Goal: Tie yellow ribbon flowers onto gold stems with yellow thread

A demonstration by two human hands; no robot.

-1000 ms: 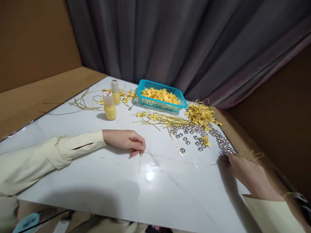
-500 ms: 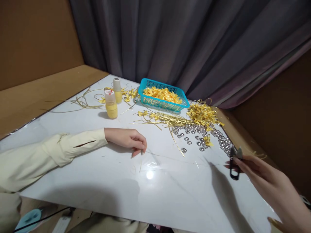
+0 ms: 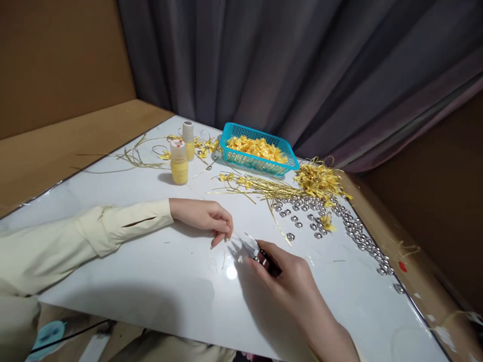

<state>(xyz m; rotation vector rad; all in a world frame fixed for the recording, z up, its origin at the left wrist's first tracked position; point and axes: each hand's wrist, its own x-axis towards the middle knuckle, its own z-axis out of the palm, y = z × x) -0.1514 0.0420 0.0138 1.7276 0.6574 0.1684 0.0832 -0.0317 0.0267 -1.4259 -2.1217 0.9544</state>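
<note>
Head view shows work that looks partly done, judged from how the pieces lie. Right of centre, a bundle of gold cords [image 3: 277, 188] ends in a thick cluster of yellow bows [image 3: 319, 180], which seem to be attached already. Plenty appears to be left: the blue basket [image 3: 256, 164] at upper centre holds a heap of loose yellow pieces [image 3: 258, 147], and many silver rings [image 3: 352, 226] lie scattered along the right edge of the tabletop [image 3: 328, 281]. Two spools of yellow thread [image 3: 179, 171] stand upright at upper left of centre. How many pieces are complete cannot be told.

Near the middle of the frame, the two hands are close but apart. The right hand [image 3: 292, 271] is closed around a pair of dark-handled snips [image 3: 271, 264], whose blades point toward the left hand [image 3: 211, 216] without visibly touching it. Whether the blades meet anything is too blurred to say. The left hand rests low over the tabletop with fingers curled in and thumb drawn against the forefinger; whether a fine strand is pinched between them cannot be made out.
</note>
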